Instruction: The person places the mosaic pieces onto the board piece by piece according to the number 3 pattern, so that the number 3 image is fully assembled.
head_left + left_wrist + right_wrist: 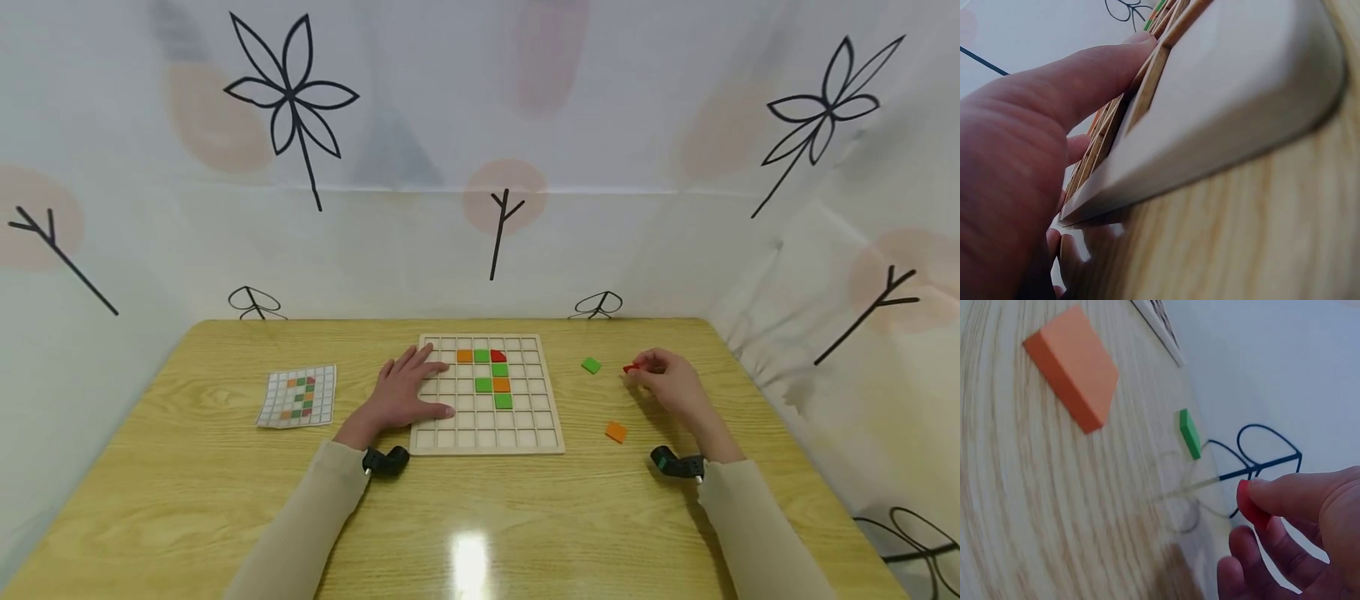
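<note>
My left hand (403, 390) rests with spread fingers on the left edge of a wooden grid board (525, 433). In the left wrist view its thumb (1104, 72) lies across the rim. Orange, green and red tiles fill several cells, among them an orange tile (465, 356), a green tile (503, 401) and a rounded red tile (498, 356). To the right of the board my right hand (672, 385) pinches a red tile (1251, 505) between thumb and fingers, above the table. Nearest to it lie a loose green tile (592, 365) and an orange tile (616, 432).
A printed pattern card (298, 398) with a coloured grid lies left of the board. The wooden table (420, 533) ends at the back against a white cloth (420, 258) with plant drawings.
</note>
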Available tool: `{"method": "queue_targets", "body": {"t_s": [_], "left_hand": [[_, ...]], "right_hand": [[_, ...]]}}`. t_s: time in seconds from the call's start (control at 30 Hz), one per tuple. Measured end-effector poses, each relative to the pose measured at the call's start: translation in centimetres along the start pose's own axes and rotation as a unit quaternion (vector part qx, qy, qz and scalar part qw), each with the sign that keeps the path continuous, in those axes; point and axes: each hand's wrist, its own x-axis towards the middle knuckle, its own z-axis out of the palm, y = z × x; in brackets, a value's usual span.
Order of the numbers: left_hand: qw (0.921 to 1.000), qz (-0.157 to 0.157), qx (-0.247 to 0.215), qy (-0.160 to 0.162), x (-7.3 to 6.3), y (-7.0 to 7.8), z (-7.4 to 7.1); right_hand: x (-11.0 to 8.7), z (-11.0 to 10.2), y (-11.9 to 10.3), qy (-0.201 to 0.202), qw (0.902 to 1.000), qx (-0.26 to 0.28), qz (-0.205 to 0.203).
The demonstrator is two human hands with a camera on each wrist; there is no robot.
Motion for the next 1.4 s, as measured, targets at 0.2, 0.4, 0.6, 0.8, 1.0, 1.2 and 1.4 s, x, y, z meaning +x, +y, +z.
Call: {"method": "queue_targets", "body": {"t_s": [0.2, 0.4, 0.6, 0.8, 1.0, 1.2, 1.4], "left_hand": [[1.0, -0.001, -0.001, -0.002, 0.1, 0.0, 0.0], [1.0, -0.003, 0.001, -0.002, 0.1, 0.0, 0.1], [1.0, -0.004, 0.005, 0.0, 0.2, 0.1, 0.0], [1.0, -0.007, 0.005, -0.003, 0.3, -0.2, 0.2], [1.0, -0.006, 0.003, 0.001, 0.2, -0.4, 0.4], [1.0, -0.005, 0.002, -0.001, 0.2, -0.3, 0.3], [1.0, -0.001, 0.002, 0.004, 0.2, -0.1, 0.1]], "right_hand": [[-0.2, 0.5, -1.1, -0.022, 0.9986, 0.044, -0.017], [-0.3, 1.9, -2.5, -0.044, 0.9968, 0.055, -0.039], [-0.3, 3.7, -3.8, -0.062, 0.9954, 0.028, -0.067], [-0.6, 5.7, -5.2, -0.079, 0.9929, 0.02, -0.087], [-1.3, 7.6, -6.7, -0.109, 0.987, 0.018, -0.117], [-1.7, 9.0, -8.0, -0.122, 0.9819, 0.02, -0.143], [-1.8, 10.2, -8.8, -0.134, 0.9804, 0.026, -0.142]]}}
